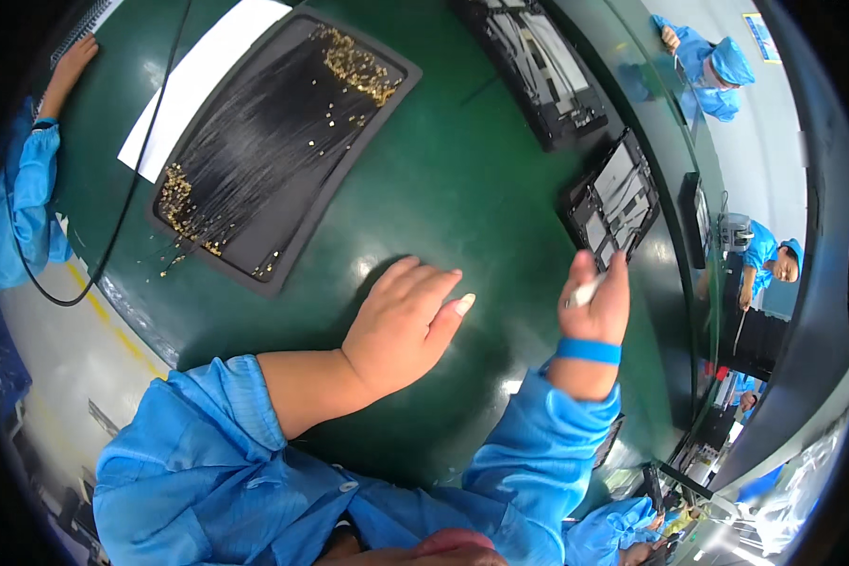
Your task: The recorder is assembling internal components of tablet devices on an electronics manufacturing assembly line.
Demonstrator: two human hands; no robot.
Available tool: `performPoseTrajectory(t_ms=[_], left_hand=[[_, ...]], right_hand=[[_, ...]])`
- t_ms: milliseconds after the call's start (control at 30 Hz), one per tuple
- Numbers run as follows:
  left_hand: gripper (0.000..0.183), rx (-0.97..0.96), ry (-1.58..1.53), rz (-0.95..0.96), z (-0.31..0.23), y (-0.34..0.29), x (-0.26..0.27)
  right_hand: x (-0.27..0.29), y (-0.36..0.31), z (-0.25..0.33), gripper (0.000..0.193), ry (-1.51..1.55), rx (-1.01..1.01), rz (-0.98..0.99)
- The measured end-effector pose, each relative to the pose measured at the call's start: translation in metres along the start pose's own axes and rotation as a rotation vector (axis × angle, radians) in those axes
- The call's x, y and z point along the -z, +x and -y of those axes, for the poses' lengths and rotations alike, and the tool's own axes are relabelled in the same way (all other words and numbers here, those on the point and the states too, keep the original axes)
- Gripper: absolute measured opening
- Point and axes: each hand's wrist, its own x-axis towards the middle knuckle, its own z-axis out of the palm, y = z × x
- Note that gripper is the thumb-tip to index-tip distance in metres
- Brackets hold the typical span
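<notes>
The left hand [401, 325], its fingers apart and loosely bent, is on or just above the green table [453, 189]. The right hand [602, 307] pinches a small white object [587, 291] between thumb and fingers. Just beyond its fingertips lies a black-framed panel [618, 196]. Farther left, a dark tray [340, 184] bears gold-ended black cables [264, 132]; at far right lies another black-framed panel [549, 75].
</notes>
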Motion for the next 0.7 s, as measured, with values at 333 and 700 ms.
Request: performPoseTrajectory(t_ms=[333,700], left_hand=[[0.021,-0.041,0.049,0.017,0.006,0.001,-0.006],[0.037,0.647,-0.789,0.165,-0.001,0.005,-0.004]], right_hand=[[0.016,0.069,0.012,0.034,0.276,-0.221,-0.095],[0.003,-0.036,-0.037,0.020,0.249,-0.411,0.101]])
